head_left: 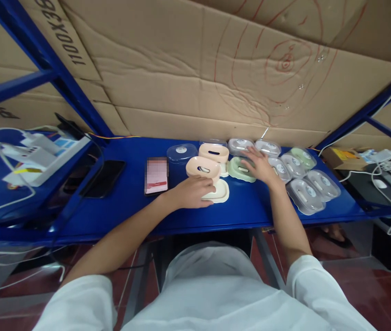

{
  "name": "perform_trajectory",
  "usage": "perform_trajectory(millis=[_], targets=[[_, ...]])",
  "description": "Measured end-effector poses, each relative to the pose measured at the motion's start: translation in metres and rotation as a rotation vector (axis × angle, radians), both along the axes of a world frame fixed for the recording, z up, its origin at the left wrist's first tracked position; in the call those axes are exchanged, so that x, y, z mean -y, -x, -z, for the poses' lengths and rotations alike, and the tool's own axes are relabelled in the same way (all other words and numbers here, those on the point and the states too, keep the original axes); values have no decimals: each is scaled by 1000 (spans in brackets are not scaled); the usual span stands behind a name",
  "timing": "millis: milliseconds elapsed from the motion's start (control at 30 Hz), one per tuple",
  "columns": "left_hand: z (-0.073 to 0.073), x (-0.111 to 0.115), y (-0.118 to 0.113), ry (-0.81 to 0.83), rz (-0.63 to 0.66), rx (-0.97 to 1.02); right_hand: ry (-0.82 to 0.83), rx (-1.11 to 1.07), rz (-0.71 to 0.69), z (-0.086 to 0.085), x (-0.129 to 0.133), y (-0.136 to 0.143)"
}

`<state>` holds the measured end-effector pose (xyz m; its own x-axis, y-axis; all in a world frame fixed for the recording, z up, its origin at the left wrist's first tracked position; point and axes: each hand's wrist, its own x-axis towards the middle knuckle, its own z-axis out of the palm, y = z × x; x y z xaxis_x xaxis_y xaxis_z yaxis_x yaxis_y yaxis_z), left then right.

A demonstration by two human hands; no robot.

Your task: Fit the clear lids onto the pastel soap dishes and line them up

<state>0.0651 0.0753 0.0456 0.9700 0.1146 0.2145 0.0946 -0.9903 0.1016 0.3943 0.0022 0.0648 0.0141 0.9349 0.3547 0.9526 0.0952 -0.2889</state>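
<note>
While a white power strip [40, 154] with its cables lies at the far left of the blue shelf [129, 207], a black phone [104, 178] and a second phone [156, 175] with a pink screen sit further in. Next, the left hand [193, 192] rests curled, fingers together, on the cream dish [220, 192], just below a peach soap box [202, 167]. Beside it the right hand [261, 166] lies flat, fingers spread, over the green dish [238, 169]. Clear lidded boxes [305, 195] crowd the right end, touching one another
</note>
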Motion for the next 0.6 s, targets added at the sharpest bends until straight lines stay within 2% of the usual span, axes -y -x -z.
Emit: perform_trajectory(millis=[100,233,333,433,533,600], targets=[[1,0,-1,-6,2,15,-73,103,52,-4,2,6],[4,-2,-2,-10,1,28,131,150,-45,-2,13,14],[5,-2,-2,-22,1,20,221,245,-27,4,18,21],[5,-1,-3,-25,-12,10,199,280,-8,4,19,27],[4,-1,-4,-4,-15,0,124,242,23,-4,19,31],[6,-2,-4,9,-14,8,121,161,-34,-13,17,30]])
